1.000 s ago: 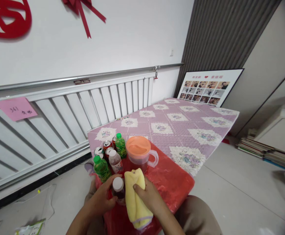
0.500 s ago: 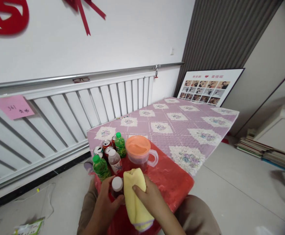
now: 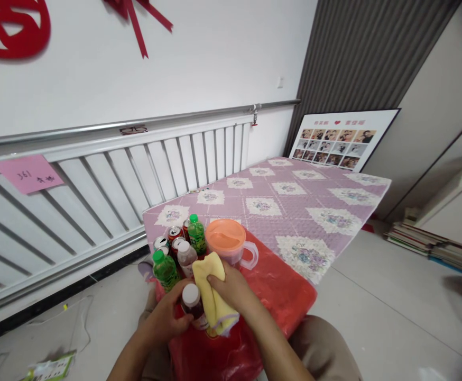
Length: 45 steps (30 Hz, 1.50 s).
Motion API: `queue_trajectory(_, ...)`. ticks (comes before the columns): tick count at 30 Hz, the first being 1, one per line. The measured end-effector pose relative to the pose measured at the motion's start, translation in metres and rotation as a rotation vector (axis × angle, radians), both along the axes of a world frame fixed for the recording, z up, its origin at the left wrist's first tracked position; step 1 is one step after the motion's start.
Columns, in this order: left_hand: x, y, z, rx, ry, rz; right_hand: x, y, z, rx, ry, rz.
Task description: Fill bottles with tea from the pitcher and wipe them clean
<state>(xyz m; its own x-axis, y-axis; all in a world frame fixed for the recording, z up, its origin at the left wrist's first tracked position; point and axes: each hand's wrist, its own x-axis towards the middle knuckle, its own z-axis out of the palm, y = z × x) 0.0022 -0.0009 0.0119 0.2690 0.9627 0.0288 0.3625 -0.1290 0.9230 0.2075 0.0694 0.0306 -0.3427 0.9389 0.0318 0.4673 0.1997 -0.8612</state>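
My left hand point(image 3: 170, 313) is closed round the side of a white-capped bottle point(image 3: 192, 297) that stands upright on the red plastic sheet point(image 3: 280, 288). A folded yellow cloth point(image 3: 211, 283) is gripped in my right hand point(image 3: 231, 288), close against that bottle's right side. Behind the cloth stands a clear pitcher with an orange lid point(image 3: 225, 236) and a handle on its right. A second white-capped bottle point(image 3: 186, 256), two green-capped bottles, the nearer one point(image 3: 165, 271) and the farther one point(image 3: 196, 235), and several drink cans point(image 3: 175, 233) cluster beyond my left hand.
A purple flowered cloth point(image 3: 261, 206) covers the table beyond the red sheet. The white radiator point(image 3: 167, 164) runs along the wall at left. A photo board point(image 3: 338, 140) leans at the back, and books point(image 3: 409, 243) are stacked on the right-hand floor.
My right hand has raised the yellow cloth a little and shifted it left, partly covering the second white-capped bottle. The bottle in my left hand stays in nearly the same place.
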Motion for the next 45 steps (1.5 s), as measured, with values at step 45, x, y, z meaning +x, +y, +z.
queue_trajectory(45,0.002,-0.013,-0.015,-0.171,-0.264,-0.044,0.012,-0.029,-0.041,-0.109,-0.408,-0.039)
